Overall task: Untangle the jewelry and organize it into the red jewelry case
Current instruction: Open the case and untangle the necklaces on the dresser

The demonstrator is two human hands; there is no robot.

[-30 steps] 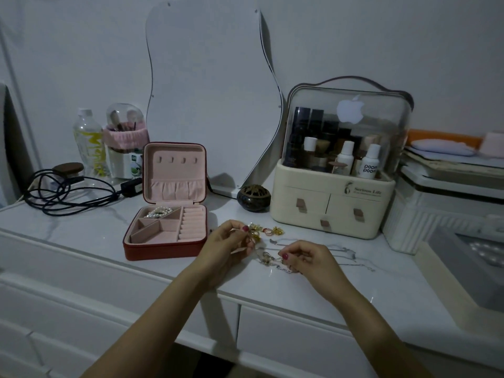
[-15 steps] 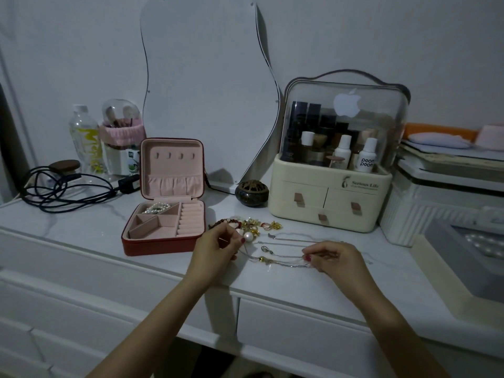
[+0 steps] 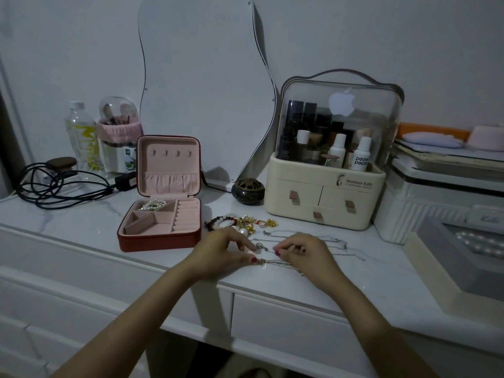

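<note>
The left hand has been brought down from the pearl-and-gold cluster to the front edge of the desk; its thumb and forefinger are now pinched on the end of a silver chain. The right hand, shifted leftward, is curled and pinches the same chain just beside it. Untangling is judged under way. The red jewelry case stands open at left, with only pearls lodged in a rear compartment.
</note>
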